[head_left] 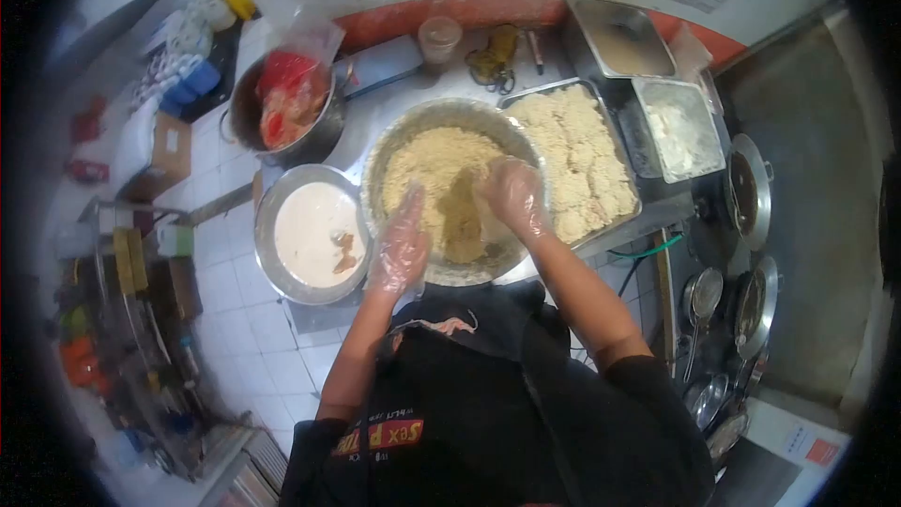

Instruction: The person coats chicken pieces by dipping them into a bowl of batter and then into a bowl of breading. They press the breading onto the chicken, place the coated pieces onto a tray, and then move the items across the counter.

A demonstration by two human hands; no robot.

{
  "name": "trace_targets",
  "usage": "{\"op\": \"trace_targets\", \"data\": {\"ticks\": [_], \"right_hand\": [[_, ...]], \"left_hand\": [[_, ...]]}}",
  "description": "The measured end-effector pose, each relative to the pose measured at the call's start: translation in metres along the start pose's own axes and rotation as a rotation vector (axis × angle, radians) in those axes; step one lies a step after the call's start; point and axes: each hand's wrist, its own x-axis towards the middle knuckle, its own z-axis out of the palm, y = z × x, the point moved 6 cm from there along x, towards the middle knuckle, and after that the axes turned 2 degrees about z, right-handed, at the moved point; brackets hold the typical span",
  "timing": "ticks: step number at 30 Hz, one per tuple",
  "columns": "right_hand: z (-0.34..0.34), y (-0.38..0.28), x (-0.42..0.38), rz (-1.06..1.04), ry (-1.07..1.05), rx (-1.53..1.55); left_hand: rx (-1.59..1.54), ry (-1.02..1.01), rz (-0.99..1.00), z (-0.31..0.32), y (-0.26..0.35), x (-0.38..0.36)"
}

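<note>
A large metal bowl (371, 155) full of pale yellow crumbs (441, 155) stands in front of me. Both hands wear clear plastic gloves. My left hand (402, 242) is over the bowl's near left rim, fingers stretched out, with nothing visible in it. On the right side of the bowl, my right hand (514, 193) is curled closed just above the crumbs; whatever its fingers enclose is hidden. Left of the crumb bowl sits a metal basin of creamy white batter (314, 225), with a few brownish pieces at its right side. A tray of crumb-coated pieces (572, 155) lies to the right.
Behind the basin, a deep pot (246, 122) holds a red plastic bag with orange-pink contents (289, 103). A plastic tub (439, 38) and metal containers (619, 38) line the wall. White powder fills another container (678, 131). Pans (751, 192) and ladles (702, 296) are at right.
</note>
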Motion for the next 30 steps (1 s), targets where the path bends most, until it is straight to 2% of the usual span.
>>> {"op": "trace_targets", "data": {"ticks": [3, 5, 6, 7, 9, 14, 16, 17, 19, 21, 25, 27, 29, 30], "right_hand": [[-0.033, 0.011, 0.001, 0.009, 0.057, 0.118], [-0.062, 0.025, -0.001, -0.054, 0.170, 0.268], [-0.062, 0.042, 0.008, -0.015, 0.052, 0.355], [-0.074, 0.057, 0.007, 0.002, 0.057, 0.350], [-0.098, 0.091, 0.001, 0.112, 0.057, 0.750], [-0.116, 0.170, -0.009, 0.181, 0.155, 0.413], [-0.116, 0.181, -0.017, 0.270, 0.166, 0.260], [-0.113, 0.184, -0.023, 0.272, 0.165, 0.259], [-0.093, 0.201, -0.034, 0.398, 0.031, 0.221], [-0.086, 0.208, -0.045, 0.373, 0.006, 0.223], [-0.041, 0.251, -0.059, 0.404, -0.092, 0.471], [-0.016, 0.272, -0.056, 0.419, -0.097, 0.562], [0.012, 0.289, -0.057, 0.564, -0.374, 0.403], [0.022, 0.296, -0.057, 0.563, -0.371, 0.404]], "left_hand": [[0.009, -0.011, 0.027, -0.001, 0.008, 0.003], [0.002, -0.034, -0.035, 0.000, 0.006, 0.003], [0.047, -0.005, 0.018, 0.003, 0.002, 0.002], [0.039, -0.018, 0.028, 0.004, 0.004, 0.002], [-0.001, -0.096, -0.142, 0.006, -0.001, 0.001], [-0.057, -0.030, -0.096, 0.009, -0.001, 0.001], [-0.004, 0.136, -0.017, 0.005, 0.000, 0.001], [-0.005, 0.133, -0.016, 0.006, 0.000, 0.002], [0.024, 0.162, 0.027, 0.006, 0.003, 0.004], [0.034, 0.172, 0.034, 0.007, 0.003, 0.005], [0.051, 0.124, -0.012, 0.010, -0.003, 0.006], [0.113, 0.133, 0.048, 0.010, 0.003, 0.009], [0.172, 0.140, 0.108, 0.012, 0.008, 0.008], [0.126, 0.158, 0.091, 0.013, 0.005, 0.009]]}}
